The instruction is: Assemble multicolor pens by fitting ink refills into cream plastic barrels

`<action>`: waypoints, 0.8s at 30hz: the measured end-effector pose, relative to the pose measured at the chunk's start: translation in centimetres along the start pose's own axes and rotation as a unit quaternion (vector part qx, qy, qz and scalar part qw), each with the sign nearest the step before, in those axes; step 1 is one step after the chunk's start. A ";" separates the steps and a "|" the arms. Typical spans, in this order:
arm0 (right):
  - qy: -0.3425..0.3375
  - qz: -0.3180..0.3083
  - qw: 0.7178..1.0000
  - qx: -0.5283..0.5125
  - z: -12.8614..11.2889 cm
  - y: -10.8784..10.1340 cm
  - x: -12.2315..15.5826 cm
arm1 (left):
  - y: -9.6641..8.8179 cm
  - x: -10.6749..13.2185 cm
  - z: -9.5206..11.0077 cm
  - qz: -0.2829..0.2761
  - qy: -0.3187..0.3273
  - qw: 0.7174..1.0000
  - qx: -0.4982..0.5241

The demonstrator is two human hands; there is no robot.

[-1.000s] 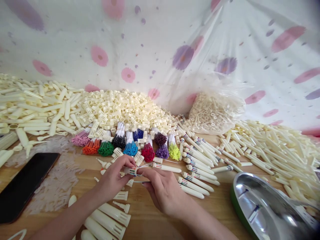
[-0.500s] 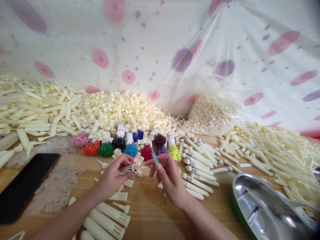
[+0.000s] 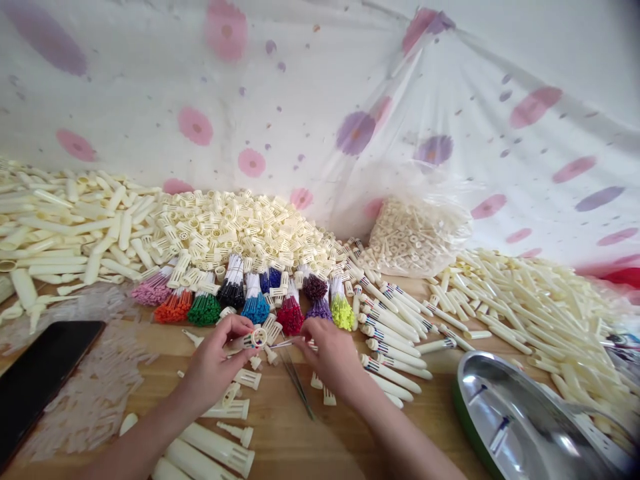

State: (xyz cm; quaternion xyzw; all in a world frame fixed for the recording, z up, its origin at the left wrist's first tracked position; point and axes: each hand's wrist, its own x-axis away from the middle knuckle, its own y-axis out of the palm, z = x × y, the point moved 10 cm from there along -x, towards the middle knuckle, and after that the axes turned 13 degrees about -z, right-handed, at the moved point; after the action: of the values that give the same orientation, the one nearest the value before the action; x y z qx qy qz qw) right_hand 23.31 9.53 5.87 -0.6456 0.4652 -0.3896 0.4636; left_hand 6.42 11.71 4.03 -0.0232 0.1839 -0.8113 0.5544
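Note:
My left hand (image 3: 216,358) is closed round a small cream slotted pen collar (image 3: 256,339), its round open end facing right. My right hand (image 3: 327,353) pinches a thin refill (image 3: 281,344) whose tip points at that collar. Both hands hover over the wooden table (image 3: 295,440), just in front of a row of coloured refill bundles (image 3: 255,303): pink, orange, green, black, blue, red, purple, yellow-green. A thin dark refill (image 3: 299,381) lies on the wood below my right hand. Loose cream collars (image 3: 240,399) lie under my left hand.
Cream collars are heaped behind the bundles (image 3: 235,230), with barrel piles at left (image 3: 60,227) and right (image 3: 540,300). A clear bag of small parts (image 3: 417,237) sits at the back. Assembled pens (image 3: 395,333) lie right of my hands. Steel bowl (image 3: 530,427) front right, black phone (image 3: 35,373) left.
My right hand has turned from holding a blue-tipped refill upright to pointing a refill sideways into the collar. The view has tilted down slightly; my left hand stays put.

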 end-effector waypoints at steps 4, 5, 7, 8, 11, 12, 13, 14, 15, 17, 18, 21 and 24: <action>0.019 0.119 0.992 -0.043 3.9 -5.4 -2.1 | 0.2 0.0 0.3 -0.008 0.002 1.000 0.005; 0.038 0.114 0.992 -0.037 4.9 -6.0 -2.9 | 0.2 0.0 0.3 -0.009 0.003 1.000 0.006; 0.073 0.057 0.996 -0.004 6.1 -5.9 -4.9 | 0.3 0.0 0.3 -0.010 0.005 1.000 0.007; 0.092 0.022 0.995 0.016 6.6 -5.6 -5.7 | 0.3 0.0 0.3 -0.010 0.006 1.000 0.008; 0.128 -0.050 0.989 0.054 7.0 -4.7 -7.3 | 0.3 0.0 0.2 -0.012 0.007 1.000 0.014; 0.135 -0.061 0.987 0.057 7.0 -4.6 -7.7 | 0.3 0.0 0.2 -0.012 0.006 1.000 0.018; 0.141 -0.070 0.986 0.059 7.1 -4.6 -8.0 | 0.3 0.0 0.2 -0.013 0.005 1.000 0.020; 0.149 -0.081 0.984 0.062 7.2 -4.5 -8.2 | 0.4 0.0 0.3 -0.015 0.004 1.000 0.023; 0.157 -0.094 0.981 0.065 7.3 -4.4 -8.4 | 0.4 0.0 0.3 -0.017 0.003 1.000 0.025; 0.168 -0.123 0.976 0.070 7.6 -4.1 -8.9 | 0.5 0.0 0.4 -0.020 0.001 0.999 0.028; 0.170 -0.138 0.973 0.073 7.7 -4.0 -9.2 | 0.6 0.0 0.4 -0.020 0.001 0.999 0.031; 0.172 -0.173 0.966 0.082 7.6 -3.4 -9.9 | 0.6 0.0 0.4 -0.022 -0.004 0.999 0.045; 0.172 -0.196 0.962 0.083 7.5 -2.9 -10.6 | 0.7 0.1 -0.1 -0.031 -0.025 0.997 0.063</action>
State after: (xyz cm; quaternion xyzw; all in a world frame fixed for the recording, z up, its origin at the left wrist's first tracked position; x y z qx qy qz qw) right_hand 28.17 21.91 5.96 -0.6063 0.3682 -0.6155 0.3434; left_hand 7.03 11.46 3.68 -0.0140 0.1178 -0.8370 0.5341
